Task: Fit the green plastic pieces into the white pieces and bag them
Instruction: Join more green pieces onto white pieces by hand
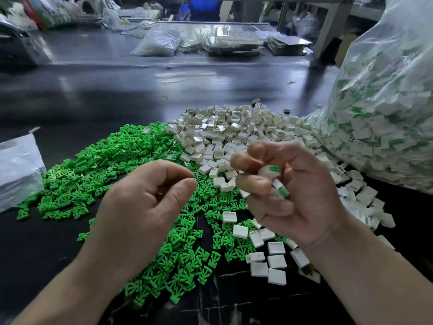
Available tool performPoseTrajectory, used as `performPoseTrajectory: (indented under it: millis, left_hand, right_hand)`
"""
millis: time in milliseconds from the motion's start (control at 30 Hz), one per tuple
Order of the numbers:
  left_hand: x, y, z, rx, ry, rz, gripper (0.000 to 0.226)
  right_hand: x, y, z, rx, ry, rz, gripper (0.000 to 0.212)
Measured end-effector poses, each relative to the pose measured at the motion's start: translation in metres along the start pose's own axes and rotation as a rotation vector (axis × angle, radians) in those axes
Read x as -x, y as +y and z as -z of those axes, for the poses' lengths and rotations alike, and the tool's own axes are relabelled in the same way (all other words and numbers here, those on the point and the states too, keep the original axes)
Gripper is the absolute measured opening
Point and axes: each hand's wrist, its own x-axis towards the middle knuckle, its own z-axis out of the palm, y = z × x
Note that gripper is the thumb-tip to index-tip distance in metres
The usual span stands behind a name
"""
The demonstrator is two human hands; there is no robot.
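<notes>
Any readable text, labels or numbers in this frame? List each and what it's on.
No text is legible in this frame.
Small printed sticker inside the big clear bag: the print is too small to read.
Coloured packaging at the far back left: blurred, nothing readable.
Green pieces and white pieces: no print visible.

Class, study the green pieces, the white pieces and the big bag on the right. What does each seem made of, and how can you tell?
Green pieces: likely moulded plastic, even colour, faint sheen, identical shapes.
White pieces: probably hard plastic, smooth, light glints on flat faces.
Bag: thin clear plastic film, wrinkled, shiny, contents show through.
</notes>
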Motion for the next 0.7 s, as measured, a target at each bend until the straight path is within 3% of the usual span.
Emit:
performPoseTrajectory:
  millis: [100,167,233,300,367,567,700]
  left_hand:
    - [-0.003,-0.011,0.001,-0.256,-0.155,0.052,0.022]
    - [-0.002,-0.015,-0.001,-0.415,-0.255,0.050,0.044]
    - [0.000,-0.015,-0.002,-0.555,-0.326,0.037,0.057]
    - [0.000,-0.015,-0.004,-0.660,-0.383,0.035,0.061]
    - [0.001,-0.015,-0.006,-0.710,-0.426,0.040,0.059]
    - [0.001,-0.010,-0.016,-0.655,-0.387,-0.034,0.033]
    - [0.001,-0.014,-0.017,-0.645,-0.336,-0.123,0.015]
  right_hand:
    - [0.003,-0.010,0.004,0.182,0.144,0.009,0.016]
    - [0.005,-0.012,0.003,0.636,0.346,-0.006,0.004]
    - [0.011,-0.009,0.000,1.281,0.483,-0.055,0.002]
    - [0.013,0.000,-0.004,1.798,0.461,-0.153,0.017]
    - [0.009,0.010,-0.008,2.075,0.416,-0.297,0.028]
    - [-0.001,0.021,-0.004,2.257,0.376,-0.361,0.024]
    - [0.000,0.021,-0.001,2.275,0.363,-0.262,0.023]
